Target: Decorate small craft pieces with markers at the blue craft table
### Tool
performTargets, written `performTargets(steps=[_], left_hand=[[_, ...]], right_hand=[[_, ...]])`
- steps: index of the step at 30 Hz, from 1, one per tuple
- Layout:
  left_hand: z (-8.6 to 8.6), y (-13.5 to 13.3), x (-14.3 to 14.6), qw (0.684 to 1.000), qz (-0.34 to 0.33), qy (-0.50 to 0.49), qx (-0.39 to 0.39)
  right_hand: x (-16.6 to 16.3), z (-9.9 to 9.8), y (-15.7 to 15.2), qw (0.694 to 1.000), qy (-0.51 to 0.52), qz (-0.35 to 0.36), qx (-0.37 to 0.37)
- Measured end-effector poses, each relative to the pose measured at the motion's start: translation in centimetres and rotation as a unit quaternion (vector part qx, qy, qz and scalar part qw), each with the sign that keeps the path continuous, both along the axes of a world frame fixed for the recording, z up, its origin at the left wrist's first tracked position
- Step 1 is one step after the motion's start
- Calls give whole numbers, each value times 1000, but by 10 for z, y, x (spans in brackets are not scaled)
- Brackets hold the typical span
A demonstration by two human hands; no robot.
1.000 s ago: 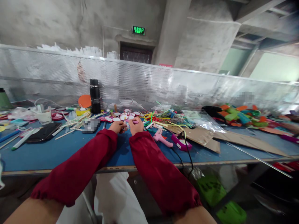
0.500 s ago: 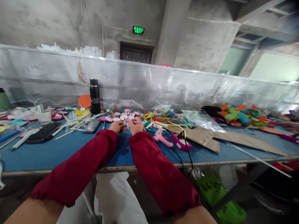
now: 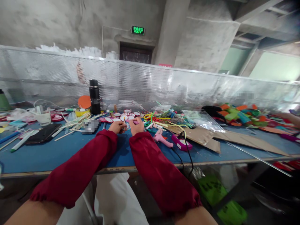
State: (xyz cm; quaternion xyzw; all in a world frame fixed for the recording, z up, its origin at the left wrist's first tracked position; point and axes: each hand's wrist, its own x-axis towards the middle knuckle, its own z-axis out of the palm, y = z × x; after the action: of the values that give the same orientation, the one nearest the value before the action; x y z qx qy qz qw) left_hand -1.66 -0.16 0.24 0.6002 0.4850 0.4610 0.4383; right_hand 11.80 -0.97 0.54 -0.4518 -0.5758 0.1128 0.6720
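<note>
- Maroon cloth oversleeves (image 3: 84, 164), one pair: on both your forearms, which reach over the blue-topped worktable (image 3: 77, 153).
- Left hand (image 3: 116, 127), yours: fingers curled to a pinch. A tiny orange-brown tip (image 3: 124, 119) shows just above them; whether you grip it, you cannot tell from this view.
- Right hand (image 3: 137, 126), yours: closed, gripping a small purple piece (image 3: 136, 122) between thumb and fingers, near your left fingertips.
- White round discs with red rims (image 3: 108, 120), several: lying just beyond your hands. Whether these count as finished or waiting, you cannot tell.
- Pink plastic glue gun (image 3: 161, 137), one: on the tabletop beside your right sleeve, in neither hand.
- Purple shallow holder with a pale inside (image 3: 181, 144), one: right of the glue gun.
- Multicoloured fuzzy stems and cords, a heap (image 3: 172, 120): beyond the glue gun, loose.
- Pale thin wooden sticks (image 3: 78, 122), a bundle: to your left.
- Progress, as judged: mid-step. Your purple piece is in hand, not set down; no completed article can be singled out near you.
</note>
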Motion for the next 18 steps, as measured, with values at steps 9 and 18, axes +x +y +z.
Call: performTargets(steps=[9, 18], left_hand=[[3, -3, 1, 1000, -10, 3, -1], [1, -2, 1, 1000, -7, 12, -1]], right_hand=[[-1, -1, 0, 1000, -2, 6, 2], [-1, 0, -1, 1000, -8, 9, 0]])
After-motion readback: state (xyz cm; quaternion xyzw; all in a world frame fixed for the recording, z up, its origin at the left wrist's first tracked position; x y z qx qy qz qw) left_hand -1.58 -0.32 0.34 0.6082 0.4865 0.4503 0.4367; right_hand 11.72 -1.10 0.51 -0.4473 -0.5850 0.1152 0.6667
